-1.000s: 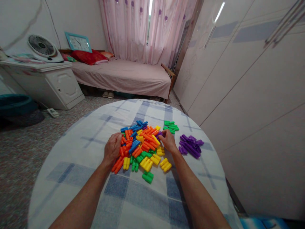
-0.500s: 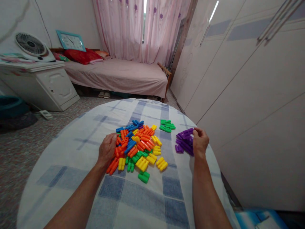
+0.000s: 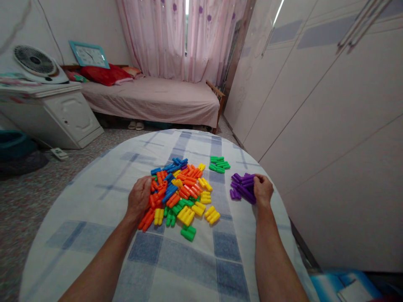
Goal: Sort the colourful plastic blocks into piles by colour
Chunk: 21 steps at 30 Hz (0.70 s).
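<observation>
A mixed pile of plastic building pieces in orange (image 3: 190, 191), blue (image 3: 170, 193), yellow (image 3: 186, 215) and green (image 3: 188, 233) lies on the round table. They look like short tubes joined side by side. My left hand (image 3: 139, 199) rests along the pile's left edge, beside the orange pieces, its fingers loosely extended and their tips partly hidden. At the right, my right hand (image 3: 263, 191) pinches a purple building piece (image 3: 249, 178) at the top of a small purple heap (image 3: 244, 193). Beyond, between the pile and that heap, sits a group of green pieces (image 3: 219, 165).
A checked cloth (image 3: 94, 230) covers the table. White wardrobe doors (image 3: 330, 167) stand close on the right. Behind the table is a bed (image 3: 151, 96); a cabinet (image 3: 69, 117) bearing a fan (image 3: 35, 61) is at the left.
The purple piece in my right hand has come down slightly and lies more level over the heap. My left hand stays beside the pile. The whole view has shifted a little.
</observation>
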Available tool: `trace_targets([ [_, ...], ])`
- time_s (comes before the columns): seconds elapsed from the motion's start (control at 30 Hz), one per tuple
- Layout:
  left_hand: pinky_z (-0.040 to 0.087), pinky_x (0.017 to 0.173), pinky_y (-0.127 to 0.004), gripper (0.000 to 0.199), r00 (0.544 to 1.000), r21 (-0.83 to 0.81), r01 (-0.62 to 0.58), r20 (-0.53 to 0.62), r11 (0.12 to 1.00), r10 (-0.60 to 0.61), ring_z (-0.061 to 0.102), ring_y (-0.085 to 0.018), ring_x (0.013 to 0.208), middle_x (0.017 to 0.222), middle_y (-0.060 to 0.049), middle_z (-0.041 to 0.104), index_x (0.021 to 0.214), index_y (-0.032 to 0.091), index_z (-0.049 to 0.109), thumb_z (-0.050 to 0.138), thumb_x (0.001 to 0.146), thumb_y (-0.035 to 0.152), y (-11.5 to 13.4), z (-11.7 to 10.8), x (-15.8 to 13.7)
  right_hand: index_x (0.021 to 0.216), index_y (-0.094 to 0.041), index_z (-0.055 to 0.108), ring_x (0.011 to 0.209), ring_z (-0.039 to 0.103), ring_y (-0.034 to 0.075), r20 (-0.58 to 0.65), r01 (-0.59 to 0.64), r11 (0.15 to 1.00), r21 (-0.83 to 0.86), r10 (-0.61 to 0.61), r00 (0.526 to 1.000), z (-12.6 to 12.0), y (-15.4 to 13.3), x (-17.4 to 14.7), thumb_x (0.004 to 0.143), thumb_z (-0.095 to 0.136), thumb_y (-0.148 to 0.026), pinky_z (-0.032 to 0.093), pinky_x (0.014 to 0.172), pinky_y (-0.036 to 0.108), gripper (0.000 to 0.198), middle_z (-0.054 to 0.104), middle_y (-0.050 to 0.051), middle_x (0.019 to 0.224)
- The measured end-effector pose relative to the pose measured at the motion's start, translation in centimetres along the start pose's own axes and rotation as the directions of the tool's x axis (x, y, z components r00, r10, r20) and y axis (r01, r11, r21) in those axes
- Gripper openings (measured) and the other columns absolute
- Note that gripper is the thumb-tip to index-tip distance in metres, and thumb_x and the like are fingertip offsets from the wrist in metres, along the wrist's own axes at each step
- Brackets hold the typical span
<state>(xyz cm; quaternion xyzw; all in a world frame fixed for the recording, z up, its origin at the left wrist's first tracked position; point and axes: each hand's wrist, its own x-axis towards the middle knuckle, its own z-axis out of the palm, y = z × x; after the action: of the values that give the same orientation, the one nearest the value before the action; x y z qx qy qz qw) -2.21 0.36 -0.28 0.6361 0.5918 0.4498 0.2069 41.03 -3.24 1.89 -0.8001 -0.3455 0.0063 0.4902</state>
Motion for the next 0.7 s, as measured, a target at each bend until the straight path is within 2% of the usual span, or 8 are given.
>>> trace_targets([
  [0.13, 0.04, 0.098, -0.032, 0.046, 1.0, -0.013, -0.003, -0.003, 1.0, 0.003, 0.055, -0.02, 0.106, 0.111, -0.008, 0.061, 0.102, 0.017, 0.063, 0.03, 0.089, 0.047, 0.0, 0.1, 0.0, 0.092, -0.016, 0.069, 0.086, 0.058, 0.024, -0.028, 0.036, 0.999, -0.039, -0.037, 0.999, 0.1, -0.2, -0.2, 0.07, 0.046, -0.031, 0.042, 0.084, 0.038, 0.035, 0.068, 0.011, 0.093],
  [0.23, 0.04, 0.098, -0.032, 0.045, 1.0, -0.012, -0.01, -0.007, 1.0, 0.01, 0.056, -0.02, 0.106, 0.11, -0.008, 0.062, 0.102, 0.017, 0.062, 0.03, 0.089, 0.047, -0.1, 0.1, 0.0, 0.09, -0.017, 0.068, 0.089, 0.056, 0.023, -0.058, 0.131, 0.988, -0.083, -0.136, 0.989, 0.1, -0.7, -0.5, 0.072, 0.046, -0.031, 0.04, 0.086, 0.038, 0.032, 0.067, 0.01, 0.095],
  [0.37, 0.04, 0.098, -0.032, 0.045, 1.0, -0.018, -0.01, -0.013, 1.0, 0.01, 0.056, -0.02, 0.105, 0.109, -0.008, 0.062, 0.101, 0.017, 0.062, 0.03, 0.089, 0.046, -0.1, 0.1, 0.0, 0.089, -0.018, 0.067, 0.09, 0.053, 0.025, -0.032, 0.234, 0.96, -0.156, -0.242, 0.97, 0.3, -1.1, -1.1, 0.074, 0.047, -0.031, 0.039, 0.086, 0.04, 0.028, 0.065, 0.01, 0.093],
  [0.47, 0.039, 0.098, -0.033, 0.046, 1.0, -0.01, -0.003, -0.009, 1.0, 0.003, 0.055, -0.02, 0.105, 0.109, -0.008, 0.062, 0.1, 0.017, 0.062, 0.029, 0.089, 0.046, 0.1, 0.1, 0.1, 0.091, -0.017, 0.066, 0.095, 0.052, 0.026, -0.087, 0.28, 0.941, -0.191, -0.3, 0.95, 0.2, -1.8, -1.5, 0.076, 0.046, -0.027, 0.038, 0.087, 0.041, 0.028, 0.063, 0.012, 0.097],
  [0.53, 0.039, 0.098, -0.034, 0.046, 1.0, -0.003, 0.002, -0.008, 1.0, -0.002, 0.055, -0.02, 0.105, 0.109, -0.008, 0.061, 0.1, 0.017, 0.062, 0.028, 0.089, 0.047, 0.3, 0.1, 0.1, 0.092, -0.016, 0.065, 0.098, 0.052, 0.025, -0.122, 0.352, 0.922, -0.162, -0.373, 0.92, 0.3, -2.9, -2.1, 0.077, 0.045, -0.024, 0.037, 0.09, 0.042, 0.026, 0.063, 0.012, 0.099],
  [0.6, 0.039, 0.099, -0.034, 0.047, 1.0, 0.004, 0.001, -0.005, 1.0, -0.001, 0.055, -0.021, 0.105, 0.108, -0.008, 0.061, 0.1, 0.017, 0.062, 0.027, 0.089, 0.047, 0.3, 0.1, 0.1, 0.092, -0.017, 0.064, 0.098, 0.053, 0.023, -0.108, 0.446, 0.892, -0.073, -0.451, 0.886, 0.6, -4.4, -3.1, 0.079, 0.044, -0.022, 0.038, 0.091, 0.04, 0.025, 0.063, 0.01, 0.098],
  [0.7, 0.039, 0.098, -0.034, 0.047, 1.0, 0.001, 0.001, -0.002, 1.0, -0.001, 0.055, -0.021, 0.105, 0.108, -0.008, 0.062, 0.1, 0.017, 0.062, 0.027, 0.089, 0.047, 0.2, 0.1, 0.2, 0.093, -0.018, 0.063, 0.09, 0.056, 0.02, 0.02, 0.507, 0.852, 0.131, -0.513, 0.858, 1.6, -6.7, -5.6, 0.082, 0.043, -0.023, 0.044, 0.083, 0.034, 0.023, 0.063, 0.008, 0.096],
])
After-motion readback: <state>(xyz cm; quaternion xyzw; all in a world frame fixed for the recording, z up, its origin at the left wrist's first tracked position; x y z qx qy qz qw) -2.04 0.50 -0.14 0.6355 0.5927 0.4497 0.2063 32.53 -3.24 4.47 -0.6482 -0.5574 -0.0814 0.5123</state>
